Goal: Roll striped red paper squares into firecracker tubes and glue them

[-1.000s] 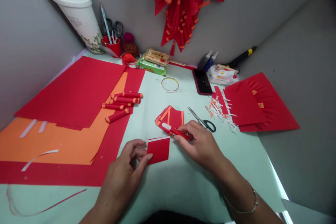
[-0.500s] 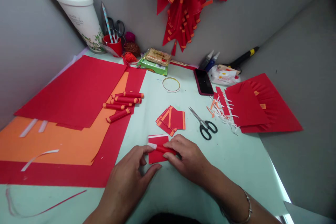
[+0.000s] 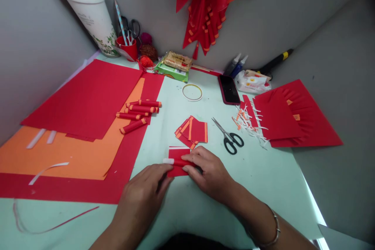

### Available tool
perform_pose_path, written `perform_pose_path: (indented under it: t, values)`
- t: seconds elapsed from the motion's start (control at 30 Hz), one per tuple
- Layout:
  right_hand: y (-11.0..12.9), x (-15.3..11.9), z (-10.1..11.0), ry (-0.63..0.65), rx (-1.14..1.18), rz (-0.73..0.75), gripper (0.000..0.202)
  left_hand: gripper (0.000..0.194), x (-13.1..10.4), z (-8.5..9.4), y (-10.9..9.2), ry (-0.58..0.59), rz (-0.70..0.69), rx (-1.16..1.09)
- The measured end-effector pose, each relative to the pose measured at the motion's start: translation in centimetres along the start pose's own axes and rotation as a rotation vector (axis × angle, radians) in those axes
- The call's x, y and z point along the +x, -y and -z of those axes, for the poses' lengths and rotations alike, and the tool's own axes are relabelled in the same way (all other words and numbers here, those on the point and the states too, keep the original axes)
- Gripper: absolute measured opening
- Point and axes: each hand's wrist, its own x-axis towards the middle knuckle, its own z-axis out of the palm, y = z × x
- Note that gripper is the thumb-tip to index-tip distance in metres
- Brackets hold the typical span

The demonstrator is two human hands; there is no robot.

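Note:
A small red paper square [image 3: 178, 171] with a white strip along its far edge lies on the table before me. Across it rests a slim red rod with a white end [image 3: 168, 161], perhaps a pen; its right part is hidden under fingers. My right hand [image 3: 206, 170] grips the rod between thumb and fingers. At the square's near left corner, my left hand [image 3: 146, 191] pinches the paper, close below the white end. Just beyond lies a small pile of red paper pieces with orange edge strips [image 3: 197, 132].
Black-handled scissors [image 3: 228, 138] lie right of the pile, and a phone [image 3: 229, 90] farther back. Rolled red tubes with orange ends [image 3: 133, 125] lie on large red and orange sheets [image 3: 84, 97] at left. A tape roll [image 3: 200, 93] and paper scraps [image 3: 249, 119] are also out.
My left thumb and fingers have closed on the square's near left corner. The rod and the square have shifted slightly, and my right hand keeps its grip.

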Motion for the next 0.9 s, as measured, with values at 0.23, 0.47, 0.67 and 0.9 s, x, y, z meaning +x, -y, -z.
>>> perform_pose_path:
  t: [0.23, 0.47, 0.67, 0.9]
  values:
    - [0.1, -0.1, 0.1, 0.028, 0.017, -0.007, 0.023, 0.018, 0.3, 0.1, 0.0, -0.027, -0.011, -0.024]
    - [0.2, 0.3, 2.0, -0.141, 0.048, -0.065, 0.022, 0.010, 0.1, 2.3, -1.0, -0.186, 0.098, -0.048]
    - [-0.2, 0.2, 1.4, -0.029, -0.157, -0.109, 0.022, 0.018, 1.0, 3.7, -1.8, -0.158, 0.397, -0.149]
    - [-1.9, -0.7, 6.5, -0.234, -0.487, -0.261, 0.033, 0.022, 2.8, 3.4, -1.5, 0.061, 0.783, -0.583]
